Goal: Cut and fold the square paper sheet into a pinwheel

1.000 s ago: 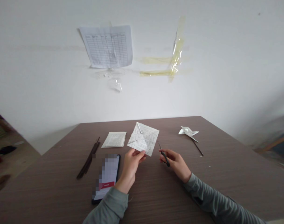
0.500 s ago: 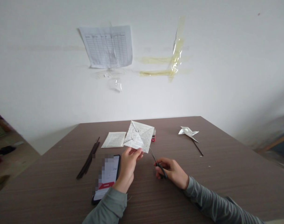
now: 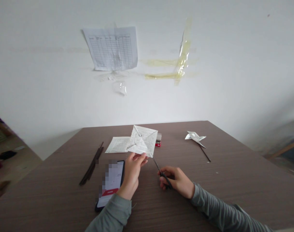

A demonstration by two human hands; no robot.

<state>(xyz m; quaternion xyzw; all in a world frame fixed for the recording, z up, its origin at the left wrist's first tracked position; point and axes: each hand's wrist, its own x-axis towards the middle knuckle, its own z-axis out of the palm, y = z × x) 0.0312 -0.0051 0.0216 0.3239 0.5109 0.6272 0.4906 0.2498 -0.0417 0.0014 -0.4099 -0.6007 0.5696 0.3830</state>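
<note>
A square of printed paper (image 3: 147, 141) with diagonal creases is pinched at its lower edge by my left hand (image 3: 133, 172), and held up above the table. Dark-handled scissors (image 3: 166, 180) are gripped in my right hand (image 3: 177, 182), fingers wrapped round the handles. The blades point up and left, with their tips at the paper's lower right corner; whether they overlap it is too small to tell. Behind the paper, a stack of similar paper squares (image 3: 117, 144) lies on the table, partly covered from view.
On the brown table (image 3: 185, 212) lie a phone (image 3: 111, 185), several dark sticks (image 3: 91, 166) at the left, a small red box (image 3: 158, 141) behind the held paper, and a paper pinwheel (image 3: 195, 137) on a stick at the right. A white wall stands behind.
The held paper has shifted slightly left, showing more of the red box. The scissors and my right hand have moved a little left, and the blades look closer together.
</note>
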